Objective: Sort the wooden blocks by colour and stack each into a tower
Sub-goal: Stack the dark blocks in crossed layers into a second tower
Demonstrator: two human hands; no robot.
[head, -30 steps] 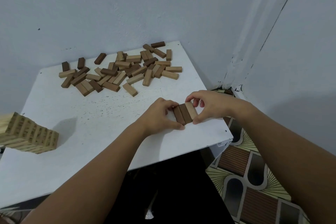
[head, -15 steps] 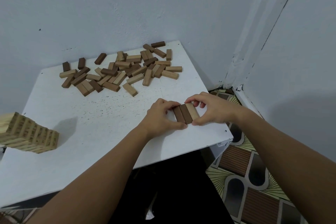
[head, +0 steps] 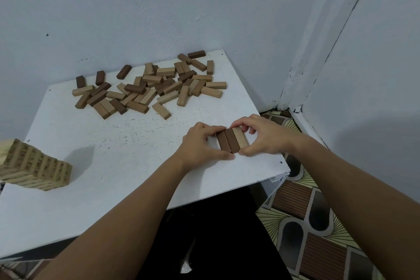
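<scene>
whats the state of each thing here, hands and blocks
Left hand: pinching the row's left side.
Right hand: pinching the row's right side.
Row of three wooden blocks: flat, side by side, two dark, one light.
Mixed brown wooden block pile: loose, unsorted.
Pale wooden block tower: stacked.

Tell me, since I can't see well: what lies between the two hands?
A row of three blocks on the table, two dark, one light, held between left hand and right hand, in the head view.
</scene>
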